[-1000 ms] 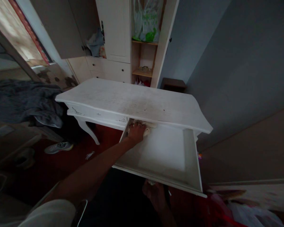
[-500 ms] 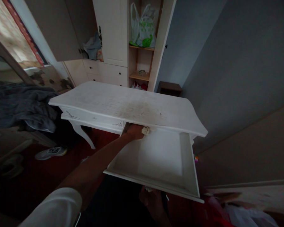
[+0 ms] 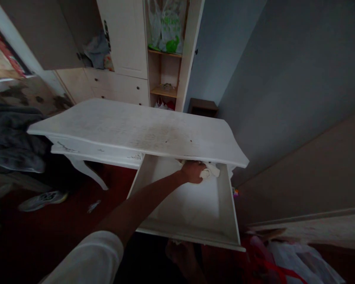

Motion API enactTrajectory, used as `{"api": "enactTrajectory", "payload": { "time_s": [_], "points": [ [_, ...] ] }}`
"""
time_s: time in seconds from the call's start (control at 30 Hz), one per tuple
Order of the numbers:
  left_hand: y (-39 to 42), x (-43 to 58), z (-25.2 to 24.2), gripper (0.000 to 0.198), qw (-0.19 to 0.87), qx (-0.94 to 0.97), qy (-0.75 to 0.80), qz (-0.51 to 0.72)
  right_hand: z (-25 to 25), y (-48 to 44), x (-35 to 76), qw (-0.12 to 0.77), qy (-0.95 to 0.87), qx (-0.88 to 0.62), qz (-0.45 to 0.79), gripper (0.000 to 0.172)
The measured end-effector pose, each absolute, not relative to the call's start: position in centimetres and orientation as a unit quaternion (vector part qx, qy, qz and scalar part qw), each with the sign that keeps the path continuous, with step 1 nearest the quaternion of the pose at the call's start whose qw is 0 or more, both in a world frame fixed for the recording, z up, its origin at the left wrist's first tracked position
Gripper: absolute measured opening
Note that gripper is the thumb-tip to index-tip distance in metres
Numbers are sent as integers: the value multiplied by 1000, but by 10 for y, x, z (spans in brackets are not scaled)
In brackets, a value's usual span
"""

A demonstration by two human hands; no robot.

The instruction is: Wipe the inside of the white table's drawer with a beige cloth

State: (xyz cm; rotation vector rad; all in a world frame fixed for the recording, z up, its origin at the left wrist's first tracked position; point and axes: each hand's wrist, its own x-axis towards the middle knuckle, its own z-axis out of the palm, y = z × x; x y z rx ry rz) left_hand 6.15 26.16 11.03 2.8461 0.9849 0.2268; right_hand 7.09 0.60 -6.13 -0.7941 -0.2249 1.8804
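Note:
My left hand [image 3: 193, 172] reaches into the pulled-out white drawer [image 3: 228, 213], near its back under the desk's edge. Its fingers are closed on a crumpled off-white cloth [image 3: 210, 170], which lies against the drawer's bottom. Below the drawer's front edge, my right hand [image 3: 182, 254] is in shadow. Its fingers look curled at a small pale thing that I cannot make out. The white desk [image 3: 112, 118] bears a grey-brown smudged patch and two small dark marks on its top.
Behind the desk stands a white wardrobe [image 3: 126, 47] with open doors and plastic bags [image 3: 170, 29] on a shelf. Dark clothing [image 3: 12, 130] is heaped at left, above a shoe [image 3: 43, 200] on the red floor. More bags [image 3: 301, 260] lie at lower right.
My left hand has moved the cloth rightward along the back of the drawer. My right hand stays below the drawer front. The view has turned slightly to the right.

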Motion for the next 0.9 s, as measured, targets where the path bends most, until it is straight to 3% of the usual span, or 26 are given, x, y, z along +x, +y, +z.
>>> {"api": "enactTrajectory", "payload": {
  "time_s": [0.2, 0.43, 0.9],
  "points": [
    [252, 110, 112, 41, 71, 938, 330, 76, -66, 2, 66, 532, -114, -326, 773, 39],
    [253, 106, 104, 48, 60, 950, 289, 105, -55, 8, 63, 513, -116, -307, 793, 41],
    [211, 82, 111, 38, 175, 979, 105, 1, -50, 9, 66, 525, -128, -314, 781, 42]
  ]
}}
